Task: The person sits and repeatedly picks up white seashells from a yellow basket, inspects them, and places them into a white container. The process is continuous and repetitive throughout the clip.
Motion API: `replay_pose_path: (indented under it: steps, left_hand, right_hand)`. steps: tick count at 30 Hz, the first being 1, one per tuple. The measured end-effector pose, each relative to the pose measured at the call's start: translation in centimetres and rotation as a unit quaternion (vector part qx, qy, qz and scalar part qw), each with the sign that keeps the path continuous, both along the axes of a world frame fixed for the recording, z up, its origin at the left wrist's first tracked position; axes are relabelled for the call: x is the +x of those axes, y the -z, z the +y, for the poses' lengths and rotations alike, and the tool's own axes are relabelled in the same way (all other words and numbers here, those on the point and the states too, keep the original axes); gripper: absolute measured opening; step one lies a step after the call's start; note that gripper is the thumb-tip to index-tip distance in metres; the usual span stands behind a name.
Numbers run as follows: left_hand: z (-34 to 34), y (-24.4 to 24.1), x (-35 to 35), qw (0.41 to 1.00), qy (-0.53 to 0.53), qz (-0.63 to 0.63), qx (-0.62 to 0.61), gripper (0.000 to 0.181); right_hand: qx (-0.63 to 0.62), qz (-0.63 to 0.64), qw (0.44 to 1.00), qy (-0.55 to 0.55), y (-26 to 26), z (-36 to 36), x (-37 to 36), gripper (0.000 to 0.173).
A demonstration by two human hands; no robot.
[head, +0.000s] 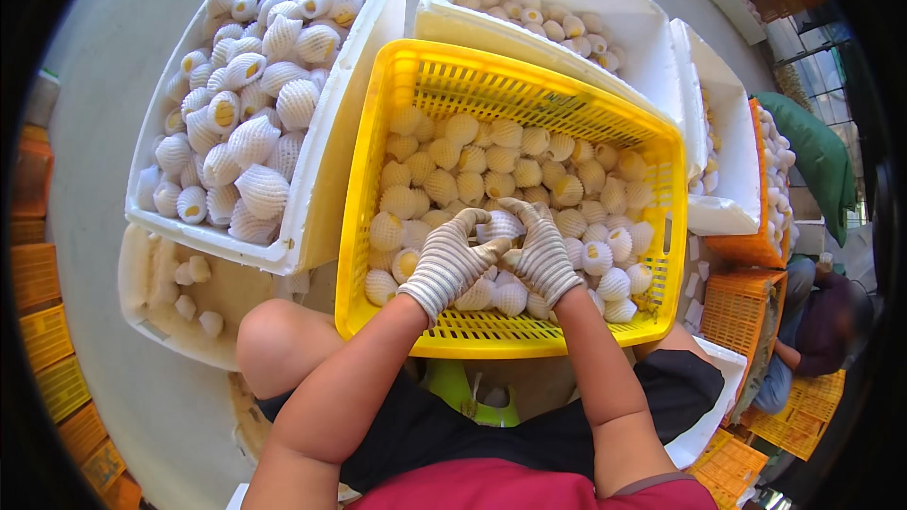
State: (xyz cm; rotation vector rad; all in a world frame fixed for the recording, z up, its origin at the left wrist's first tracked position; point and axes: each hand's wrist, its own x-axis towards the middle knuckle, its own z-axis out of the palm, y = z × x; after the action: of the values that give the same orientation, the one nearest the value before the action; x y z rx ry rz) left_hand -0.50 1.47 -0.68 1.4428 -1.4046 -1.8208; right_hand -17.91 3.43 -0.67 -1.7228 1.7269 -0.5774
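In striped knit gloves, my left hand [453,258] and my right hand [544,255] meet over a yellow plastic crate [489,347]. Between their fingers is a yellowish fruit in a white foam net [500,225], partly covered by the gloves. Beneath them, many more foam-netted fruits [441,186] fill the bottom of the crate. Some show yellow skin at the net openings. The crate's near end lies between my knees, above a bright green plastic object [450,382], mostly hidden.
Left of the crate stands a white foam box [347,113] heaped with netted fruits. Another foam box [609,14] is behind, and a third [733,127] at right. A foam tray [244,283] holds loose nets. Beyond an orange crate [733,304] sits a person [818,326].
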Motion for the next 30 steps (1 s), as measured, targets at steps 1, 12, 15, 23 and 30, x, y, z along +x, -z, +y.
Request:
replay_pose_path:
  steps: [1, 12, 15, 23, 30]
  left_hand:
    - [0.1, -0.2, -0.1, 0.996, 0.018, -0.078, -0.037, 0.052]
    - [1.6, -1.5, -0.1, 0.999, -0.047, -0.006, -0.003, 0.014]
    - [1.9, -1.4, 0.0, 0.999, -0.044, -0.003, 0.002, 0.012]
    - [1.8, -1.3, 0.4, 0.981, -0.099, 0.109, 0.123, 0.013]
    - [1.5, -1.7, 0.7, 0.962, -0.089, 0.177, 0.189, 0.026]
  right_hand:
    - [0.023, -0.059, 0.998, 0.009, -1.2, 0.3, 0.4, 0.072]
    - [-0.004, -0.251, 0.96, 0.126, -3.5, 2.7, 0.7, 0.019]
    - [-0.016, -0.262, 0.951, 0.166, -3.0, 3.4, 0.8, 0.014]
    - [0.034, -0.347, 0.911, 0.218, -4.0, 3.2, 1.4, 0.01]
    - [0.044, -0.422, 0.871, 0.247, -4.6, 3.4, 1.8, 0.013]
